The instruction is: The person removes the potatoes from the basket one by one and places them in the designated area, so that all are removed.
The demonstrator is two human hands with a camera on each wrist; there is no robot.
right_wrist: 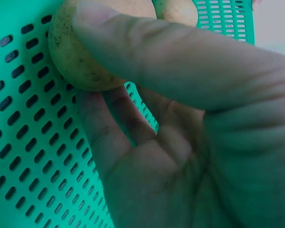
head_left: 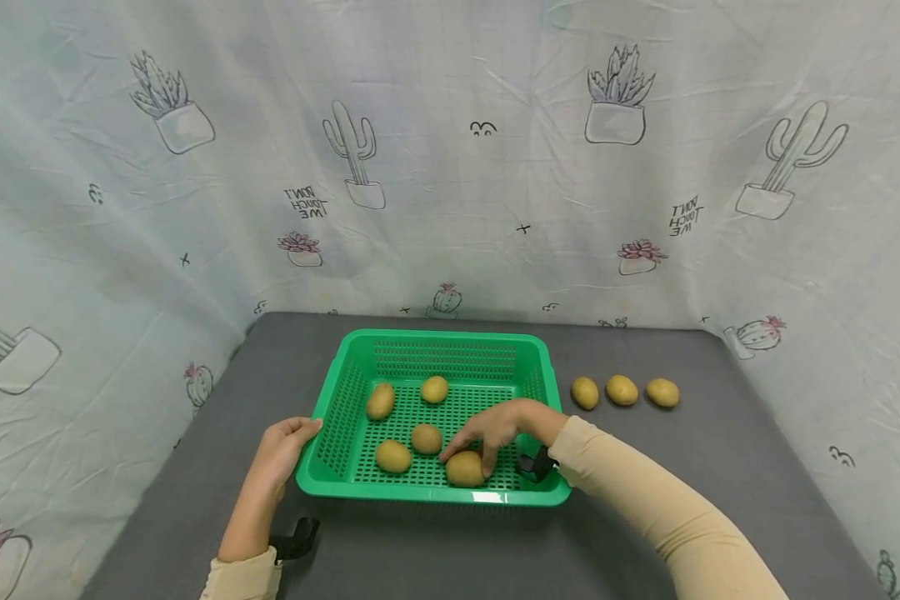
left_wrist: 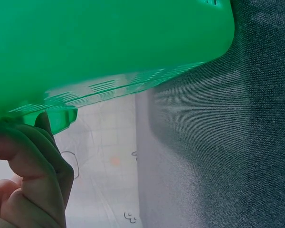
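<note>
A green plastic basket with slotted walls stands on the table. My left hand grips its left rim, and the left wrist view shows those curled fingers at the basket's edge. Inside the basket, my right hand holds a potato near the front wall, thumb on one side and fingers on the other. The right wrist view shows this speckled potato close to the slotted floor. Other potatoes lie in the basket: one just left of my right fingers, another beyond it, and two farther back.
Three potatoes lie in a row on the dark grey table, right of the basket. A pale curtain printed with cacti hangs behind the table and along both sides.
</note>
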